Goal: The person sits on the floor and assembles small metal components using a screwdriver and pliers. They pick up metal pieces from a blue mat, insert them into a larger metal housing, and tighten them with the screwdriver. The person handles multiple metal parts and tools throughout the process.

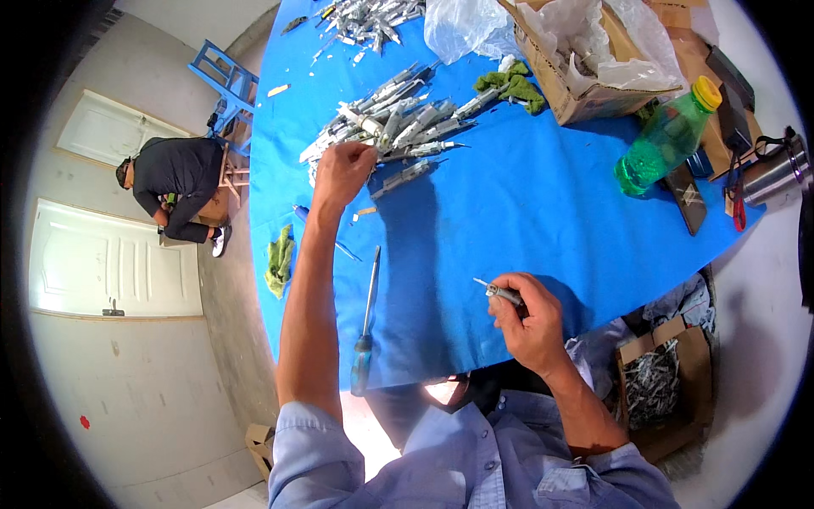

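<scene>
- Head view. Left hand (pixel 345 172) at the near edge of the main pile of grey-white parts (pixel 424 119); fingers bent, but cannot tell whether its grip is closed on a part.
- Right hand (pixel 534 327) well apart, nearer the body: grip closed on a small grey piece (pixel 506 295), its thin metal tip pointing left, above the blue-covered table (pixel 509 220).
- In the way: blue-handled screwdriver (pixel 362 360) lying between the forearms, shaft toward the pile. Left forearm reaches over the table's left part, beside a green cloth (pixel 278 261).
- Further off: second pile of parts (pixel 369 21) at the far edge; another green cloth (pixel 527 93) just beside the main pile, near the carton.
- Right side: dark flat object (pixel 685 199) near the bottle; steel vessel (pixel 776 172) beyond.
- Background, left: a person in dark clothes (pixel 180 178), bent forward, near a blue chair (pixel 222 81).
- Containers: open carton (pixel 581 106) on the table, lined with whitish plastic — contents mostly hidden. Green bottle (pixel 674 136), yellow cap on, tilted in view; contents unclear.
- Lower box (pixel 699 373), below table level at right: open, holding many thin silvery pieces (pixel 653 383) — too small to identify.
</scene>
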`<state>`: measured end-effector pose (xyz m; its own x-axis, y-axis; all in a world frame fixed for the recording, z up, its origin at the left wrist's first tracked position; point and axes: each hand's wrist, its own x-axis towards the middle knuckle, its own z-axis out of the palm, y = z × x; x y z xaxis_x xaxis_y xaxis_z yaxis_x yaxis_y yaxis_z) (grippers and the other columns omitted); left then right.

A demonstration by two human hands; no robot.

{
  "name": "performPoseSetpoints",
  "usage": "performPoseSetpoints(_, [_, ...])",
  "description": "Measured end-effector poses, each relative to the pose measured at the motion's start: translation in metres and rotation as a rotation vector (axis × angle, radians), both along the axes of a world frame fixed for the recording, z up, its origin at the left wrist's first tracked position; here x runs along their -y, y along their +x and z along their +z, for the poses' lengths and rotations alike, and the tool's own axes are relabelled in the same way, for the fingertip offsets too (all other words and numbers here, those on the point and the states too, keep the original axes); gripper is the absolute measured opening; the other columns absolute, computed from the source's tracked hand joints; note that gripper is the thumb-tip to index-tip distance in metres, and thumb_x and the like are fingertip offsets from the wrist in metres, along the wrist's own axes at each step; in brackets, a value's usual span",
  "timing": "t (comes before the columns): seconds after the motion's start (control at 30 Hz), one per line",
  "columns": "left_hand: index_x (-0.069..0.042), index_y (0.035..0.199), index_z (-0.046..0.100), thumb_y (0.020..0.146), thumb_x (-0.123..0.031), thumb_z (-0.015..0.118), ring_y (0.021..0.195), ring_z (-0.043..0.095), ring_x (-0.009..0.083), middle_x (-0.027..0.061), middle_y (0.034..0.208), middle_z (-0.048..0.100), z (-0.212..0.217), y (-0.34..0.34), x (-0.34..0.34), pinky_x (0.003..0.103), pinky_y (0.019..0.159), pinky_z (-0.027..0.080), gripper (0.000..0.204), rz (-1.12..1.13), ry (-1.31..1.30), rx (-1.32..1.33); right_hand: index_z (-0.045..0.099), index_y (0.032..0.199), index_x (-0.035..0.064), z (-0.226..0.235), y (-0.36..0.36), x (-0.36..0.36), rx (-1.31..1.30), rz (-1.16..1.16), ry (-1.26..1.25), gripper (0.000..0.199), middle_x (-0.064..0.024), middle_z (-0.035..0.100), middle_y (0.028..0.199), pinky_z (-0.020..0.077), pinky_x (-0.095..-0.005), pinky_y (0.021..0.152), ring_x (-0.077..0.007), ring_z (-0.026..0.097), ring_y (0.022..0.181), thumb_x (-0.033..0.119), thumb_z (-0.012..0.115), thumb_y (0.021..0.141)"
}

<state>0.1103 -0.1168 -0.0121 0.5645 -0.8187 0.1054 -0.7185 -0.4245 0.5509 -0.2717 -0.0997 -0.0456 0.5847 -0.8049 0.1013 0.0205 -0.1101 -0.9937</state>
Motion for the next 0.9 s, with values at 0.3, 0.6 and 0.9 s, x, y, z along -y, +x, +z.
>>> performPoseSetpoints(0.3, [0.000, 0.099, 0.077, 0.098, -0.025, 0.070, 0.063, 0.056, 0.0077, 0.0018, 0.078, 0.067, 0.004, -0.081, -0.114, 0.024, 0.055, 0.045, 0.026, 0.223, -0.097, -0.621, 0.068, 0.110, -0.0026, -0.008, 0.002, -0.001, 0.024, -0.014, -0.036, 0.012, -0.0093, 0.070, 0.092, 0.0548, -0.0280, 0.062, -0.0130, 0.068, 0.073, 0.002, 0.069, 0.099])
performPoseSetpoints(0.6, [-0.001, 0.111, 0.077, 0.099, -0.010, 0.070, 0.077, 0.067, 0.0148, 0.0086, 0.089, 0.075, -0.023, -0.198, -0.178, 0.028, 0.068, 0.054, 0.017, -0.070, -0.184, -0.140, 0.069, 0.110, -0.0008, -0.013, 0.000, -0.002, -0.001, -0.031, -0.034, 0.014, -0.0055, 0.070, 0.080, 0.0529, -0.0272, 0.060, -0.0101, 0.066, 0.067, 0.009, 0.069, 0.100])
performPoseSetpoints(0.9, [-0.019, 0.138, 0.066, 0.091, 0.009, 0.062, 0.107, 0.073, 0.0328, 0.0183, 0.146, 0.060, 0.002, -0.226, -0.162, 0.042, 0.084, 0.062, 0.055, -0.364, 0.081, 0.376, 0.070, 0.115, 0.0001, -0.011, 0.000, -0.002, 0.046, -0.033, 0.043, 0.021, -0.0055, 0.072, 0.083, 0.0526, -0.0261, 0.059, -0.0090, 0.066, 0.067, 0.017, 0.070, 0.102])
